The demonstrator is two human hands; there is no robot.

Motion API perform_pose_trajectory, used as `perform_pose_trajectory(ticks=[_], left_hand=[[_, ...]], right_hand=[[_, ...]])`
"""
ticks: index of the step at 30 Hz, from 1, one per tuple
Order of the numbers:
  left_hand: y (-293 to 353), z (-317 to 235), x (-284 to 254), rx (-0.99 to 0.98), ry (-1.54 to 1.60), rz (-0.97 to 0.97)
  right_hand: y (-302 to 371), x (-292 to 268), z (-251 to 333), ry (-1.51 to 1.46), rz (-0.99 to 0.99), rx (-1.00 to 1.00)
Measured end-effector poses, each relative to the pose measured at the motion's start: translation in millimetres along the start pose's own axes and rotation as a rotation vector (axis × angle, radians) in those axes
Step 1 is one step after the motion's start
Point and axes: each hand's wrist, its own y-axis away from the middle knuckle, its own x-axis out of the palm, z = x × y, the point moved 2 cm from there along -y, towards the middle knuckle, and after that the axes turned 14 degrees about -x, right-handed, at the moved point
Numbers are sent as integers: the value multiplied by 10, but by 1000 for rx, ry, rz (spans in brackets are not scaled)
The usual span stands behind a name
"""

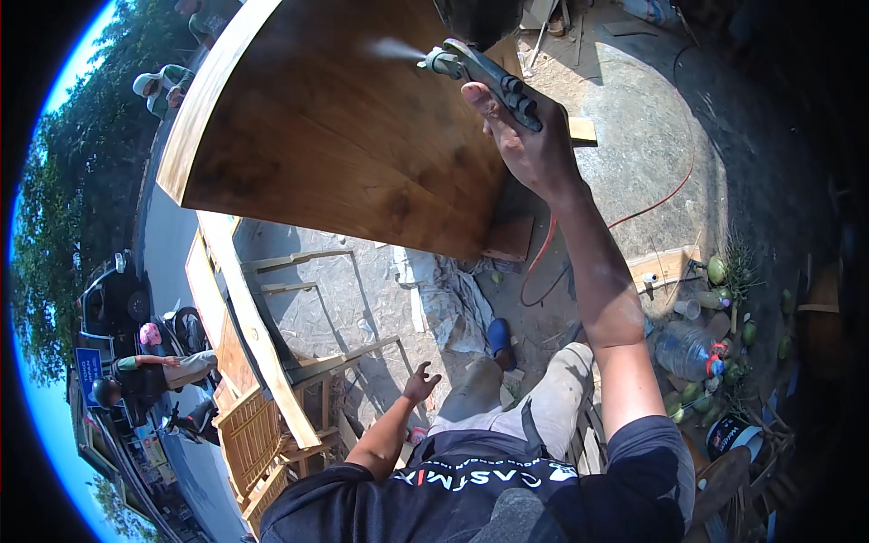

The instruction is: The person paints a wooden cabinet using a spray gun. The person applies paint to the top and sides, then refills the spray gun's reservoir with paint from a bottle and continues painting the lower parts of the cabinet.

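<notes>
My right hand (534, 156) is raised and wrapped round a spray gun (496, 83), whose nozzle points left. A pale mist (396, 49) leaves the nozzle in front of a large brown wooden panel (344, 136) with a light edge. The panel's face has darker patches, and its lower corner stands by a small wooden block (510, 238). A dark rounded part above the gun is cut by the top of the picture. My left hand (421, 385) hangs low beside my leg, fingers apart, holding nothing.
A red hose (661, 201) curves over the concrete floor. Crumpled sheeting (444, 294) lies below the panel. Wooden frames (272, 353) stand at left, beside a road with people and motorbikes. A large clear bottle (681, 350) and green fruits (717, 270) lie at right.
</notes>
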Motion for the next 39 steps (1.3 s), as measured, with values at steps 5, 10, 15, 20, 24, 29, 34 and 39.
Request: perform_pose_trajectory(ticks=[5, 10, 15, 20, 24, 29, 34, 39], left_hand=[[299, -139, 135, -16, 81, 18], [376, -260, 181, -3, 79, 28], [402, -182, 175, -15, 53, 67], [356, -125, -9, -16, 13, 160], [339, -398, -210, 21, 11, 268], [26, -1275, -350, 257, -43, 315], [-35, -3530, -426, 501, -98, 432], [1137, -6144, -480, 1261, -241, 543]], right_hand=[[-454, 33, 51, -14, -25, -49], [-579, 133, -550, -98, 7, 52], [107, 54, -1071, -83, 97, 342], [1110, -281, -1308, 131, 17, 504], [1859, -636, -1092, 133, -152, 629], [2309, -1115, -738, 228, -287, 620], [2154, -1567, -887, 124, -426, 659], [1181, -2306, -1220, 21, -403, 638]])
